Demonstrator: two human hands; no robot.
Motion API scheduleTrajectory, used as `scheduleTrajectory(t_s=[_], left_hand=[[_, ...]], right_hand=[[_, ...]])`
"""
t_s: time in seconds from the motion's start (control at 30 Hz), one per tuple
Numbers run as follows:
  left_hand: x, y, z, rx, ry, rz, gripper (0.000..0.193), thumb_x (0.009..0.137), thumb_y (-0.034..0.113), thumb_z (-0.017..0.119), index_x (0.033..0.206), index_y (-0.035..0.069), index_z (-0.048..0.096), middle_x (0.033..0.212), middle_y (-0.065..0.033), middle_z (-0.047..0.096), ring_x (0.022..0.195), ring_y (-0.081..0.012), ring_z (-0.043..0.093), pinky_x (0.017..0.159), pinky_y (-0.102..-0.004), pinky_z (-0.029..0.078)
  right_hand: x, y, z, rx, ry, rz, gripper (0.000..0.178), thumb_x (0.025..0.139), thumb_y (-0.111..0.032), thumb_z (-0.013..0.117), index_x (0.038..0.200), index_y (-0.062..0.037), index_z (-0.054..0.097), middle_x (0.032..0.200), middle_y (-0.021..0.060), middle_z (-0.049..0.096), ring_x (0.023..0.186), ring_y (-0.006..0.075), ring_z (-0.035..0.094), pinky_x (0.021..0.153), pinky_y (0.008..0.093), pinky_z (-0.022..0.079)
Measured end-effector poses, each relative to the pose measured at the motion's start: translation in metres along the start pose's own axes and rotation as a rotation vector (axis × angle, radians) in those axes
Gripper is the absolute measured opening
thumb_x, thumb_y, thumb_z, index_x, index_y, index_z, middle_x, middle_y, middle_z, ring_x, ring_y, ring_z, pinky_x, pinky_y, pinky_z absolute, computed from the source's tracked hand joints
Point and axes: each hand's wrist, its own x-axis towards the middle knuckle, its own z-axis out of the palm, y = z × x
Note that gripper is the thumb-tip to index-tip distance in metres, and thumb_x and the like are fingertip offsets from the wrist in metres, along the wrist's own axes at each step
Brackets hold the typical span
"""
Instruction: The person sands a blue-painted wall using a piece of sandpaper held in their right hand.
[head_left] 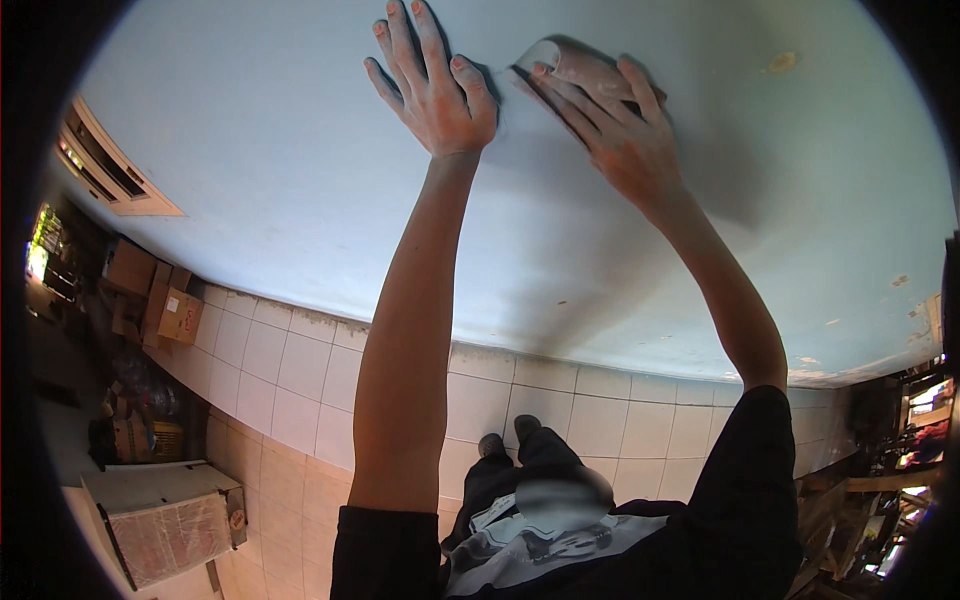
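My left hand [437,108] lies against the pale blue wall [270,190], palm down with its fingers stretched out and dust on them. To its right, my right hand [635,150] presses a curled sheet of sandpaper [585,68] to the wall. Its fingers lie along the sheet, and the paper's upper edge bows away from the surface. A thin crack-like line [503,100] shows on the wall between the two hands. The face of the paper against the wall is hidden.
Worn patches [782,62] mark the wall at the right. Below runs a floor of pale tiles [305,365], where my feet stand. Cardboard boxes [180,315] and a plastic-wrapped box [165,535] stand at the left. A framed opening [115,170] is at the upper left.
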Motion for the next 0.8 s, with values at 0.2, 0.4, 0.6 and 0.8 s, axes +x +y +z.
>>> scheduleTrajectory(t_s=[0.2,0.4,0.6,0.8], left_hand=[[0.0,-0.001,-0.003,-0.022,0.012,0.003,0.063,0.103,0.025,0.027,0.162,0.004,0.027,0.169,-0.0194,0.023,0.157,-0.0388,0.016,0.124,-0.0607,0.003],[0.004,-0.004,-0.005,0.013,0.006,0.008,0.064,0.101,0.023,0.028,0.161,0.003,0.028,0.168,-0.0202,0.023,0.157,-0.0393,0.016,0.124,-0.0603,0.004],[0.0,0.002,-0.003,0.008,0.008,0.004,0.064,0.101,0.022,0.027,0.162,0.003,0.026,0.169,-0.0201,0.022,0.157,-0.039,0.014,0.125,-0.0596,0.003],[-0.001,-0.008,-0.005,0.023,0.011,0.023,0.064,0.102,0.024,0.027,0.162,0.004,0.025,0.169,-0.0196,0.022,0.157,-0.0393,0.014,0.125,-0.0599,0.003]], right_hand=[[-0.027,-0.017,-0.004,-0.076,-0.082,-0.065,0.048,0.093,-0.021,0.059,0.141,-0.0251,0.061,0.15,-0.0147,0.054,0.124,0.0059,0.055,0.122,0.0484,0.031],[0.03,-0.017,-0.003,0.047,0.073,0.198,0.047,0.091,-0.019,0.061,0.138,-0.0253,0.064,0.134,-0.0137,0.064,0.119,0.0025,0.058,0.126,0.0456,0.024],[-0.059,-0.075,0.003,0.09,-0.132,0.228,0.053,0.09,-0.016,0.061,0.142,-0.0262,0.061,0.131,-0.0126,0.066,0.115,0.0039,0.061,0.126,0.0485,0.021],[0.001,-0.075,0.004,0.411,0.095,0.537,0.052,0.098,-0.022,0.06,0.149,-0.0299,0.054,0.148,-0.0088,0.057,0.131,0.0109,0.054,0.119,0.0526,0.022]])
